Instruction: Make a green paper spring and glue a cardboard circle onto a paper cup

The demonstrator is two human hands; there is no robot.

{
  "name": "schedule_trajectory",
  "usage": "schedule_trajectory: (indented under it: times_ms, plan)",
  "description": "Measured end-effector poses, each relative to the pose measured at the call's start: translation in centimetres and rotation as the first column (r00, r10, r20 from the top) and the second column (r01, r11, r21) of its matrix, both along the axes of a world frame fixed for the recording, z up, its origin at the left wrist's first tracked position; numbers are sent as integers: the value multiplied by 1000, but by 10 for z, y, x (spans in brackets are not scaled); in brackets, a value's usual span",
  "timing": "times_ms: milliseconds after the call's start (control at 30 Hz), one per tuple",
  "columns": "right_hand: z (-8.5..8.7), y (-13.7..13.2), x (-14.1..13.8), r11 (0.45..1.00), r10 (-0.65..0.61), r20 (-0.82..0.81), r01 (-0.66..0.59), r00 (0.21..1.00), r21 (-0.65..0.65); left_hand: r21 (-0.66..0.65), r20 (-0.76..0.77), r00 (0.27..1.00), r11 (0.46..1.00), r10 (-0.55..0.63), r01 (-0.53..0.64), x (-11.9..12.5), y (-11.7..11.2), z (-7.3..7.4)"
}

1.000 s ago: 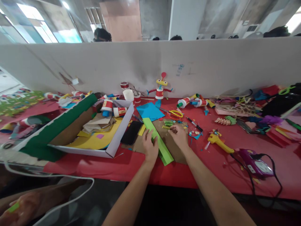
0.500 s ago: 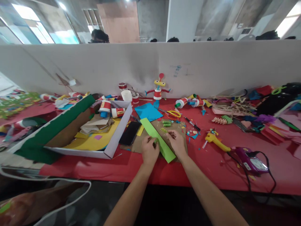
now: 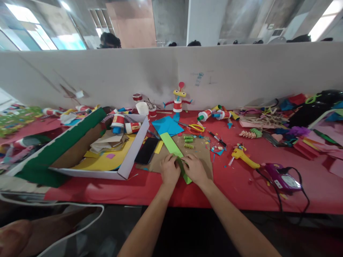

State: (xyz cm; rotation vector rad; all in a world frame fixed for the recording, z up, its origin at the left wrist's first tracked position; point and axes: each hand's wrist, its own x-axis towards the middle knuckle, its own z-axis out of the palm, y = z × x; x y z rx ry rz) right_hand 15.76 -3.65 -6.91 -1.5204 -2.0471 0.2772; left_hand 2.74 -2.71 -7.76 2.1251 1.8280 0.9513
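Observation:
A long strip of bright green paper (image 3: 171, 144) lies on a brown cardboard sheet (image 3: 199, 151) on the red table. My left hand (image 3: 169, 170) and my right hand (image 3: 195, 168) sit side by side on the strip's near end, fingers curled and pinching the paper between them. Three small green coiled paper springs (image 3: 188, 141) lie on the cardboard just beyond my right hand. A black phone (image 3: 146, 150) rests left of the strip.
A white box (image 3: 134, 150) with yellow and brown paper stands at the left. Blue paper (image 3: 167, 125), yellow-handled scissors (image 3: 196, 127), a paper-cup robot figure (image 3: 177, 101), a yellow glue gun (image 3: 243, 157) and a purple glue gun (image 3: 281, 178) with cord lie around. A grey partition wall (image 3: 241, 75) closes the back.
My right hand left the green springs and came down onto the strip beside my left hand. Both hands now pinch the strip's near end, which looks shorter.

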Motion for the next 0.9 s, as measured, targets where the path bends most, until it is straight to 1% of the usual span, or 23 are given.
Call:
schedule_trajectory:
  times_ms: [167,267,367,433,500,533,600,667,733,800,867,900]
  plan:
    - [-3,-2,1,1000,7,-50,-6,999,9,-7,65,997,1000,28,-28,-2,3,-7]
    - [-4,-1,0,1000,8,-81,-8,997,-1,-6,111,993,1000,28,-28,-2,3,-6]
    - [-5,-2,0,1000,5,-85,-5,996,0,99,148,988,993,45,-61,0,1,1]
    - [-6,-2,0,1000,2,-82,-2,997,4,170,137,991,985,-3,-21,3,-2,7]
    - [-8,-3,1,1000,3,-80,-2,997,7,169,96,991,983,-94,77,6,-3,9]
    - [-9,-3,1,1000,4,-84,-3,996,5,154,81,989,982,-121,108,7,-3,8]
    - [-10,-3,1,1000,-4,-115,4,993,-3,130,72,991,986,-113,103,6,-1,5]
    - [-10,-3,2,1000,-24,-183,20,983,-22,112,83,994,992,-75,66,4,2,1]
    - [-9,-3,3,999,-41,-288,30,957,-42,106,114,991,993,-67,54,0,4,-1]
    - [-7,-2,5,997,-58,-414,34,908,-63,130,185,981,991,-56,32,-3,5,0]
    - [-7,-1,6,994,-94,-560,45,823,-101,150,309,950,989,-42,-6,-3,5,2]
    - [-7,0,6,991,-118,-619,54,776,-122,140,394,919,990,-35,-23,-1,4,4]
